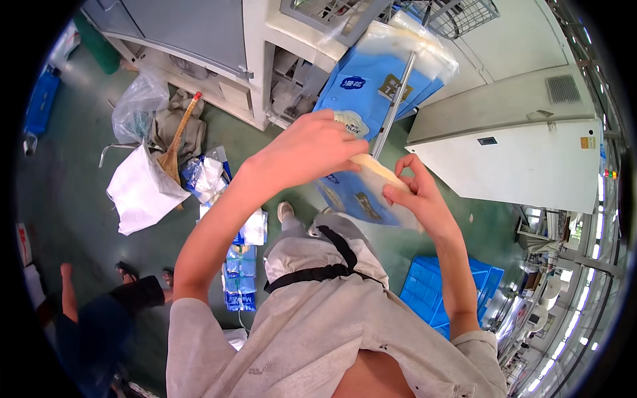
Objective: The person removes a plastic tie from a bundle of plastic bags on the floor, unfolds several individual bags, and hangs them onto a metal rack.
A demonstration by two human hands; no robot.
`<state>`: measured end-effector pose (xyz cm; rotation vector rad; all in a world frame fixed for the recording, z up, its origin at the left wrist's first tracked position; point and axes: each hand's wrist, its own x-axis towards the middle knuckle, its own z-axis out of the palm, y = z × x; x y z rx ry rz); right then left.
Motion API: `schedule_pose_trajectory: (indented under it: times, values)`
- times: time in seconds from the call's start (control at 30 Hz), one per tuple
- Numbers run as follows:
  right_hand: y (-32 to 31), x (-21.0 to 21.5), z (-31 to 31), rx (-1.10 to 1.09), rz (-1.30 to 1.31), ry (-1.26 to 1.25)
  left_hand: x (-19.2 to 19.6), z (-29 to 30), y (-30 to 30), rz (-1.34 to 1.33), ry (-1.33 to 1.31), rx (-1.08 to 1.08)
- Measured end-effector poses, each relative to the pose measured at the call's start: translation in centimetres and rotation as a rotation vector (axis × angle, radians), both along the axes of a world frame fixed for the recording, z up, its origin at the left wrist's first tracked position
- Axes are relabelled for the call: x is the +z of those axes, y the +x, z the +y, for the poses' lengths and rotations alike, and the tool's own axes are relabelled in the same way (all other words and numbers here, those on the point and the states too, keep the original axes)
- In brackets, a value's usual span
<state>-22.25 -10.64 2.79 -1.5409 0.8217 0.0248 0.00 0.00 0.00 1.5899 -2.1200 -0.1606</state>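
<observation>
My left hand (312, 149) grips the top edge of a blue and white plastic package (371, 86) that hangs in front of me on a metal rod (395, 103). My right hand (415, 192) pinches the pale lower edge of that package (378, 174), fingers curled on it. Both hands are close together, about chest height, above my grey apron with a black strap (318, 272). The package's lower blue part (352, 199) hangs between my hands and my body.
A white machine cabinet (524, 152) stands at the right, a white frame with a wire basket (458, 16) behind. Blue crates (431, 292) lie on the green floor at my right. Bags, a broom (176, 136) and blue packets (239, 278) litter the left. Another person (99, 312) crouches at lower left.
</observation>
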Motion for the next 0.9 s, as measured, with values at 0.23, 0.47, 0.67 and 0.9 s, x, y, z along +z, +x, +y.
schedule_pose_trajectory:
  times: [0.23, 0.47, 0.67, 0.9]
  values:
    - [0.8, 0.2, -2.0, 0.056, 0.044, -0.479, -1.3, -3.1, -0.4, -0.005, -0.247, 0.076]
    - [3.1, 0.4, -7.4, 0.091, 0.12, -0.677, -1.4, -8.5, 0.7, -0.161, -0.29, 0.167]
    - [4.6, -1.0, -13.9, 0.13, 0.123, -1.001, -1.9, -14.9, 1.1, -0.292, -0.395, 0.296]
    - [6.9, -1.9, -17.5, 0.185, 0.192, -1.333, -2.2, -18.9, 1.4, -0.405, -0.413, 0.425]
